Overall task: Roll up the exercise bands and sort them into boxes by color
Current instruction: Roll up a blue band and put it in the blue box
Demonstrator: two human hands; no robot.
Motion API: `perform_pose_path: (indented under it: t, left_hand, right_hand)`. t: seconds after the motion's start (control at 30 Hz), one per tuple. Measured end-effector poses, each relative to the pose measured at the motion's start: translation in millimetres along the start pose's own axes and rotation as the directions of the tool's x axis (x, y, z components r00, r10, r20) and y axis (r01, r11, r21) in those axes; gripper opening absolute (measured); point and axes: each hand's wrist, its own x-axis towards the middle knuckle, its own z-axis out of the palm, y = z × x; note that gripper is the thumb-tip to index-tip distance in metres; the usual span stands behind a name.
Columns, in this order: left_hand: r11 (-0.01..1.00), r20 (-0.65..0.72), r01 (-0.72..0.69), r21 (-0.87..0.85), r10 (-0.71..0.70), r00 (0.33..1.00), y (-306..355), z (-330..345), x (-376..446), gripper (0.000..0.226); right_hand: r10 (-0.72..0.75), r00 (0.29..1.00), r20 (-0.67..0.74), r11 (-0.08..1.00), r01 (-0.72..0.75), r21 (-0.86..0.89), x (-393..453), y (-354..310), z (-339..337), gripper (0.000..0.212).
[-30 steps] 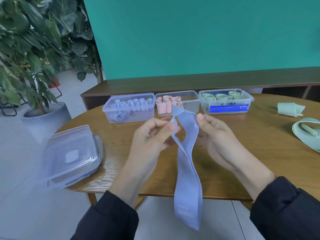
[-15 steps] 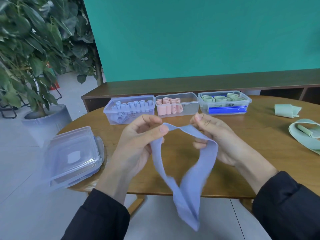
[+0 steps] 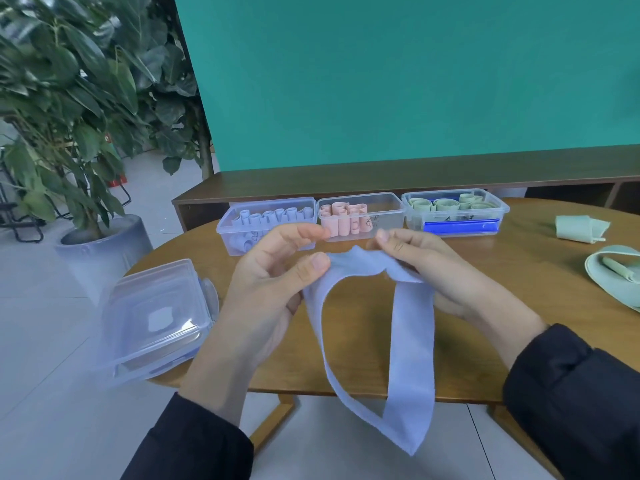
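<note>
A light blue exercise band (image 3: 410, 348) hangs as an open loop in front of the table's near edge. My left hand (image 3: 273, 289) pinches its top left part and my right hand (image 3: 433, 268) pinches its top right part, so the top edge is stretched between them. At the back of the table stand three clear boxes in a row: one with blue rolls (image 3: 266, 223), one with pink rolls (image 3: 360, 216), one with green rolls (image 3: 457, 211). Two loose green bands lie at the right: a folded one (image 3: 580, 228) and an open loop (image 3: 616, 278).
A stack of clear lids (image 3: 156, 317) sits on the table's left edge. The round wooden table (image 3: 519, 306) has a low wooden bench (image 3: 381, 178) behind it. A potted plant (image 3: 79, 133) stands on the floor at the left.
The band was hanging flat and folded; my hands have pulled apart and lowered, so it has opened into a wide loop with its top edge held between them.
</note>
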Motion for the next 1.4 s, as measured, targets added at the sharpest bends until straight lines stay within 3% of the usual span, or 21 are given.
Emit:
perform_pose_path:
  t: [0.1,0.2,0.33,0.47,0.57,0.63,0.7,0.83,1.13,1.27,1.4]
  left_hand:
    - [0.997,0.009,-0.070,-0.017,0.070,0.997,0.5,6.7,2.6,0.028]
    - [0.992,-0.021,-0.126,-0.023,0.126,0.992,-3.0,15.1,10.8,0.028]
    - [0.989,-0.121,-0.135,0.064,0.142,0.982,-18.5,22.3,30.8,0.026]
    - [0.945,-0.215,0.002,0.328,0.072,0.974,-55.8,2.5,57.7,0.028]
    - [0.792,-0.167,0.131,0.597,-0.037,0.985,-82.6,-19.8,69.6,0.034]
    - [0.648,-0.117,0.136,0.750,-0.073,0.991,-91.2,-30.7,72.0,0.039]
    - [0.540,-0.105,0.127,0.832,-0.072,0.992,-94.2,-40.6,72.9,0.041]
    - [0.463,-0.214,0.198,0.864,-0.018,0.977,-86.8,-63.9,73.0,0.039]
    - [0.725,-0.554,0.294,0.623,0.144,0.820,-53.4,-104.1,77.3,0.026]
    - [0.855,-0.676,0.282,0.435,0.104,0.729,-48.7,-116.4,80.7,0.013]
    - [0.899,-0.758,0.280,0.337,0.083,0.647,-46.1,-128.0,85.3,0.018]
  right_hand:
    - [0.010,0.999,0.054,0.988,-0.018,0.156,20.5,-4.6,2.7,0.018]
    - [0.017,0.996,0.086,0.952,-0.042,0.303,45.2,-10.4,8.9,0.034]
    - [0.090,0.982,0.165,0.965,-0.127,0.228,79.4,-14.4,18.5,0.040]
    - [0.164,0.986,-0.033,0.981,-0.160,0.107,115.5,4.2,6.7,0.051]
    - [0.124,0.968,-0.220,0.991,-0.132,-0.024,126.5,16.0,-8.5,0.046]
    - [0.105,0.961,-0.256,0.988,-0.130,-0.082,131.0,18.0,-10.6,0.042]
    - [0.070,0.968,-0.241,0.984,-0.107,-0.143,136.2,17.3,-3.4,0.040]
    - [0.001,0.992,-0.127,0.969,-0.032,-0.243,153.7,13.7,28.0,0.037]
    - [-0.149,0.988,0.047,0.824,0.150,-0.546,238.5,15.2,97.8,0.019]
    - [-0.093,0.991,0.094,0.737,0.132,-0.663,278.9,19.2,118.5,0.012]
    - [0.044,0.989,0.139,0.608,0.084,-0.789,313.8,24.8,135.8,0.013]
